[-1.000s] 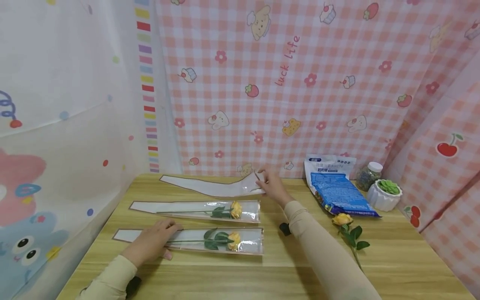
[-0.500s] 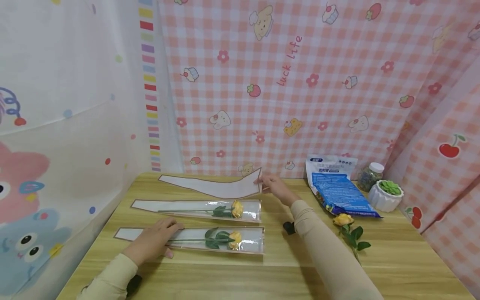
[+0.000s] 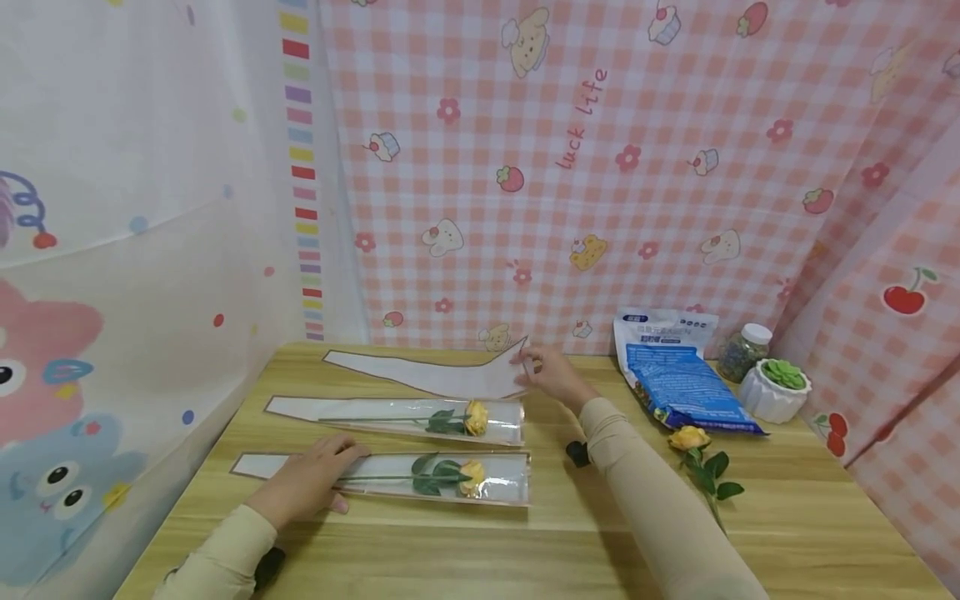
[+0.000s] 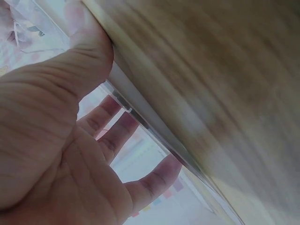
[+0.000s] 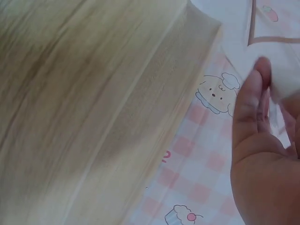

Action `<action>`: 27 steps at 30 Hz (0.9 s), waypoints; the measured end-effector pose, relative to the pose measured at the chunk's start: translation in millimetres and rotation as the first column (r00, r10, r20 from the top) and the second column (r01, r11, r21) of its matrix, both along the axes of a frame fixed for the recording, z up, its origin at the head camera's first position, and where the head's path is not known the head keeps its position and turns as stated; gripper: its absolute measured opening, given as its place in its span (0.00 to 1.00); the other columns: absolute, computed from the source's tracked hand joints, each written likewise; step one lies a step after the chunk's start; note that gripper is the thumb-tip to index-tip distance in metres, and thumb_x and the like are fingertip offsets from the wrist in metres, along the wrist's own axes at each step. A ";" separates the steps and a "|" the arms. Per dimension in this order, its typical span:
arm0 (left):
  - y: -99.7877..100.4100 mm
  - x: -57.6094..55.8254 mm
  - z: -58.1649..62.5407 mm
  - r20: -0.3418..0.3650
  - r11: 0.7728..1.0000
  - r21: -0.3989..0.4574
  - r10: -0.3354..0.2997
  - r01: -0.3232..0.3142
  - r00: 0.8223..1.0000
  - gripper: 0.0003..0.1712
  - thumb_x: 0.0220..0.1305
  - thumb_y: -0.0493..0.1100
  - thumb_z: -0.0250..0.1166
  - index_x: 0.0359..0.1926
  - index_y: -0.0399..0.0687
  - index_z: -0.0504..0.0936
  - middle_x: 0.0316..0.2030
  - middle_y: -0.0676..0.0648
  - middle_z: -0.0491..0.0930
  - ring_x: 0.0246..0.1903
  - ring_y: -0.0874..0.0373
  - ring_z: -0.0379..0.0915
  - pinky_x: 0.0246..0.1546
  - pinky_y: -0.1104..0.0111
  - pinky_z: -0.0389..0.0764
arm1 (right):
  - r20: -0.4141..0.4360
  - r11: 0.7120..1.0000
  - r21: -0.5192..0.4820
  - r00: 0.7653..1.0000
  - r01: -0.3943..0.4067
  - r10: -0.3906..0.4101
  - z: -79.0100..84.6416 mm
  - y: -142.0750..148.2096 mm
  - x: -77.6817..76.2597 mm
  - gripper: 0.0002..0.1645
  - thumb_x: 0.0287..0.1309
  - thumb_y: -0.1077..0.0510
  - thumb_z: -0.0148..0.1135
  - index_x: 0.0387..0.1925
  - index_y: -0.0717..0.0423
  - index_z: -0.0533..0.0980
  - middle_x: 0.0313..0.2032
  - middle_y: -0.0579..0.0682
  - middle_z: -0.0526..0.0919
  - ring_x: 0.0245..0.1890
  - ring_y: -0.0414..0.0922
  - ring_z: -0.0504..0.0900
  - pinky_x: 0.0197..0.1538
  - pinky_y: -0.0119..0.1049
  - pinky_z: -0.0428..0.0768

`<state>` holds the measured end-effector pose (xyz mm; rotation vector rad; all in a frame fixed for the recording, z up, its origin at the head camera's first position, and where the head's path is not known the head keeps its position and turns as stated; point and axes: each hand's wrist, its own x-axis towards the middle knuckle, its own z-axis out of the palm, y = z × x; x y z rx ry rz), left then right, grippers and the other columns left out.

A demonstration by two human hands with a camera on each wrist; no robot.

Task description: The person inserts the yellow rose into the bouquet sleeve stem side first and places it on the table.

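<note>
My left hand (image 3: 311, 479) rests on the lower end of the nearest flower sleeve (image 3: 502, 492), its fingers spread and lightly bent in the left wrist view. Inside that sleeve lies a yellow rose (image 3: 471, 477) with a green stem and leaves. A second sleeve (image 3: 300, 407), just behind it, holds another yellow rose (image 3: 476, 417). At the back of the table my right hand (image 3: 553, 375) pinches the wide end of a third sleeve (image 3: 442, 379), white with a brown border and no rose in it. That end is raised and bent upward; the narrow end lies on the wood.
On the right side a loose yellow rose (image 3: 688, 438) lies on the wooden table (image 3: 450, 558). Behind it are a blue-and-white bag (image 3: 675, 375), a white-lidded jar (image 3: 745, 354) and a white pot (image 3: 772, 400) with a succulent. Patterned cloths hang behind and at both sides.
My right hand has shifted its fingers at the third sleeve's wide end, whose corner now stands up to a point. The left hand has stayed in place.
</note>
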<state>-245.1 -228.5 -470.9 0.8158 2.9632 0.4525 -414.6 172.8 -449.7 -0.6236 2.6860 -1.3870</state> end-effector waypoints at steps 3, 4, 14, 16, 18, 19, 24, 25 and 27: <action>-0.1 0.7 0.9 0.015 1.000 0.002 0.001 -0.001 1.000 0.44 0.46 0.51 0.76 0.66 0.46 0.74 0.61 0.39 0.71 0.59 0.36 0.70 0.41 0.36 0.78 | 0.045 1.000 0.013 0.999 -0.022 0.022 0.9 -0.5 2.5 0.37 0.59 0.66 0.70 0.69 0.60 0.71 0.73 0.60 0.64 0.67 0.62 0.69 0.64 0.54 0.74; -0.2 0.9 1.2 0.016 1.000 0.001 0.001 -0.001 1.000 0.44 0.46 0.51 0.76 0.66 0.46 0.74 0.61 0.39 0.71 0.59 0.36 0.70 0.41 0.36 0.78 | 0.053 1.000 0.020 0.998 -0.024 0.022 0.7 -0.6 2.7 0.41 0.59 0.66 0.71 0.72 0.59 0.67 0.75 0.59 0.60 0.70 0.62 0.65 0.65 0.55 0.72; -0.5 1.4 2.2 -0.004 1.000 0.008 -0.008 0.008 1.000 0.43 0.46 0.52 0.75 0.65 0.45 0.75 0.60 0.40 0.72 0.59 0.38 0.71 0.40 0.37 0.78 | 0.112 0.998 -0.026 0.993 0.051 -0.048 -1.9 -2.8 3.0 0.53 0.55 0.67 0.72 0.78 0.54 0.56 0.78 0.58 0.52 0.56 0.58 0.79 0.56 0.46 0.81; -0.2 1.4 2.3 -0.006 1.000 0.010 -0.011 0.011 1.000 0.43 0.46 0.52 0.75 0.65 0.45 0.75 0.60 0.40 0.72 0.58 0.38 0.71 0.39 0.37 0.78 | 0.118 0.998 -0.035 0.991 0.061 -0.056 -2.1 -2.0 2.6 0.53 0.56 0.67 0.71 0.79 0.55 0.54 0.79 0.59 0.49 0.54 0.56 0.81 0.54 0.44 0.82; -0.1 1.3 2.1 -0.008 1.000 0.010 -0.013 0.014 1.000 0.43 0.46 0.52 0.75 0.65 0.46 0.75 0.59 0.40 0.72 0.58 0.39 0.71 0.38 0.38 0.78 | 0.121 0.996 -0.040 0.990 0.073 -0.068 -2.3 -0.6 1.5 0.54 0.57 0.65 0.72 0.79 0.53 0.54 0.79 0.59 0.46 0.52 0.54 0.82 0.52 0.43 0.82; -0.1 1.1 1.8 -0.010 1.000 0.010 -0.015 0.015 1.000 0.43 0.46 0.52 0.75 0.65 0.46 0.75 0.59 0.40 0.72 0.58 0.39 0.71 0.38 0.38 0.79 | 0.120 0.996 -0.047 0.990 0.077 -0.070 -2.6 0.0 0.7 0.54 0.57 0.65 0.72 0.79 0.53 0.54 0.79 0.60 0.45 0.50 0.54 0.82 0.51 0.43 0.83; -0.8 0.5 0.4 -0.020 1.000 0.009 -0.014 0.015 1.000 0.43 0.46 0.52 0.75 0.65 0.46 0.75 0.59 0.41 0.73 0.57 0.39 0.72 0.38 0.37 0.79 | 0.095 0.992 -0.120 0.995 0.047 -0.036 1.6 -1.5 -0.4 0.53 0.59 0.67 0.70 0.79 0.56 0.53 0.79 0.64 0.40 0.47 0.52 0.84 0.47 0.43 0.84; -1.2 0.4 0.1 -0.024 1.000 0.008 -0.016 0.016 1.000 0.43 0.45 0.52 0.76 0.65 0.46 0.75 0.59 0.41 0.73 0.57 0.39 0.72 0.38 0.37 0.79 | 0.086 0.990 -0.132 0.996 0.039 -0.028 3.7 -3.2 0.2 0.52 0.59 0.68 0.69 0.79 0.57 0.53 0.79 0.64 0.40 0.46 0.52 0.84 0.47 0.44 0.84; -2.0 0.5 -0.2 -0.026 1.000 0.007 -0.019 0.019 0.999 0.44 0.45 0.52 0.76 0.64 0.45 0.75 0.59 0.40 0.73 0.58 0.38 0.72 0.40 0.37 0.78 | 0.068 0.989 -0.144 0.998 0.021 -0.011 9.4 -7.7 2.5 0.52 0.60 0.68 0.68 0.79 0.55 0.52 0.79 0.63 0.39 0.45 0.51 0.84 0.47 0.45 0.84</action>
